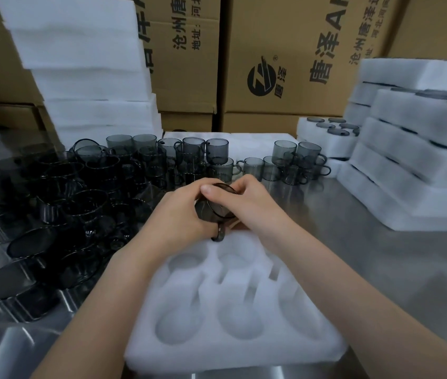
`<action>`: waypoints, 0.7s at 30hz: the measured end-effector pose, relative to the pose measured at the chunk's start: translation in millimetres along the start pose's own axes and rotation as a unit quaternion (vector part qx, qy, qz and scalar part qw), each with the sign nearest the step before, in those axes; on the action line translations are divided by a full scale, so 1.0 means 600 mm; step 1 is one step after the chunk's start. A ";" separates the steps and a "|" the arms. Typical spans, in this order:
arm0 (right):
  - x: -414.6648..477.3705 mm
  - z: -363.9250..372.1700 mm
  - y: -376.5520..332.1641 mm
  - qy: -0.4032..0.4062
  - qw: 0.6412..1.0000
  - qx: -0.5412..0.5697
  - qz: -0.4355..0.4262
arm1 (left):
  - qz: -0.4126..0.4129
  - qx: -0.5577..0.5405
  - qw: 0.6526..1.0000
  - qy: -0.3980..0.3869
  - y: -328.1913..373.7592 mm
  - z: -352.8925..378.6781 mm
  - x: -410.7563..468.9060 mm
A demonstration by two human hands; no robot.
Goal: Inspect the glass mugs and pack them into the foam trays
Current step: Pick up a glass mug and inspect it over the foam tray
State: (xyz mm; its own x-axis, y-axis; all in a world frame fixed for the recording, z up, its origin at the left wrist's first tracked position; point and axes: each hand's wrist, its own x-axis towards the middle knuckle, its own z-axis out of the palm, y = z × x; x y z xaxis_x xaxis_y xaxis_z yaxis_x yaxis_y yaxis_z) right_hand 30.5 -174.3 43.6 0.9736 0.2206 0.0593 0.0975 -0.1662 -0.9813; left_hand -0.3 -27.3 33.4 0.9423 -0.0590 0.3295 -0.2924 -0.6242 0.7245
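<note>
Loose smoked-glass mugs [85, 187] massed at left; left hand [178, 214] and right hand [255, 203] together, both gripping one glass mug [217, 207] above the foam tray [233, 343]; filled trays [408, 165] stacked at right.

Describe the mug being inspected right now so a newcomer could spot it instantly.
Start at the white foam tray with empty pockets nearest the camera on the steel table. Just above its far edge, the left hand and right hand meet around one smoky grey glass mug. Unlike the mugs standing on the table behind, it is lifted and tilted, handle pointing down.
</note>
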 end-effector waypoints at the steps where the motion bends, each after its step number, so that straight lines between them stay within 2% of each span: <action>1: -0.002 0.000 -0.003 0.004 1.000 0.007 0.007 | 0.000 -0.002 1.000 -0.001 -0.001 0.000 -0.001; 6: -0.006 -0.006 -0.011 -0.014 0.996 0.079 0.042 | 0.016 -0.052 0.999 0.004 -0.002 0.000 -0.011; 15: -0.002 -0.032 0.004 -0.116 0.985 0.129 0.005 | 0.015 -0.115 0.993 0.037 -0.025 -0.005 -0.025; 21: 0.003 -0.046 0.012 -0.158 0.969 0.190 -0.013 | -0.002 -0.150 0.989 0.004 -0.012 -0.014 -0.006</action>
State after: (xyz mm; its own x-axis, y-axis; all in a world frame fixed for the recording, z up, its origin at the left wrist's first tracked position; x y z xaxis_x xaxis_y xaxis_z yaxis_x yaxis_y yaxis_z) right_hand 38.8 -201.4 41.7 0.8545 0.5127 0.0840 -0.0206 0.1950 -0.9806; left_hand -2.7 -16.2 32.0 0.9427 -0.0505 0.3297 -0.3247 -0.3650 0.8725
